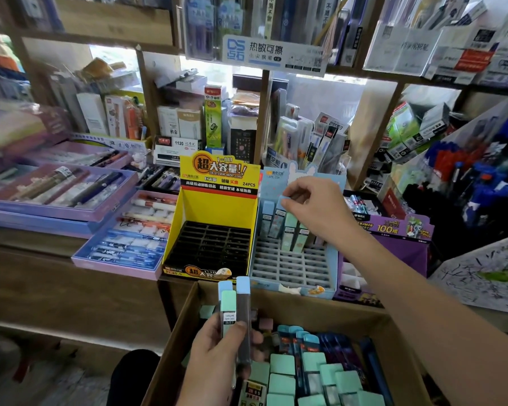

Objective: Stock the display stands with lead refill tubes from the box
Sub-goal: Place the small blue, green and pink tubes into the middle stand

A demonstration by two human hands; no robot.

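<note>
Mid-stocking at the blue display stand (291, 265). Right hand (314, 206) reaching over the back rows, fingers (298, 209) pinching a blue-capped refill tube (286, 199) just above the standing tubes (279, 221) already slotted there. Left hand (217, 356) over the cardboard box (188, 317), curled round three spare tubes (235, 306) held upright. Next, probably: lowering the pinched tube straight into a free slot. Blue grid mostly unfilled; yellow stand (217, 209) with every black slot bare; box crowded with loose tubes (291, 373), green- and blue-capped.
</note>
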